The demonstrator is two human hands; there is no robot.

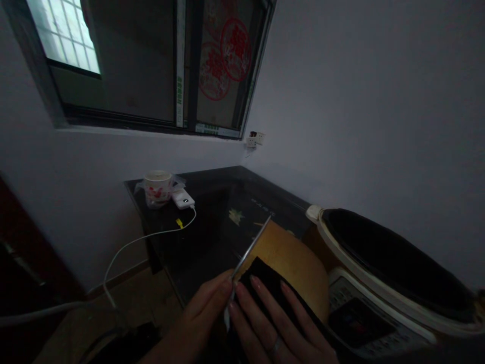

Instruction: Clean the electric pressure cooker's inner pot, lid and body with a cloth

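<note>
In the lower middle of the head view, a tan, smooth, round-edged panel lies at the near side of the dark table. A thin silvery strip runs along its left edge. Black material, which looks like cloth, covers the panel's near part. My left hand is closed, thumb and fingers pinched together at the strip's lower end; what sits between them is hidden. My right hand, with a ring on one finger, lies on the black material, fingers stretched out, its fingertips close to the left thumb.
A rice-cooker-like appliance with a dark top and a button panel stands on the right. On the dark table are a paper cup in plastic and a white power bank with a white cable. A wall socket is behind.
</note>
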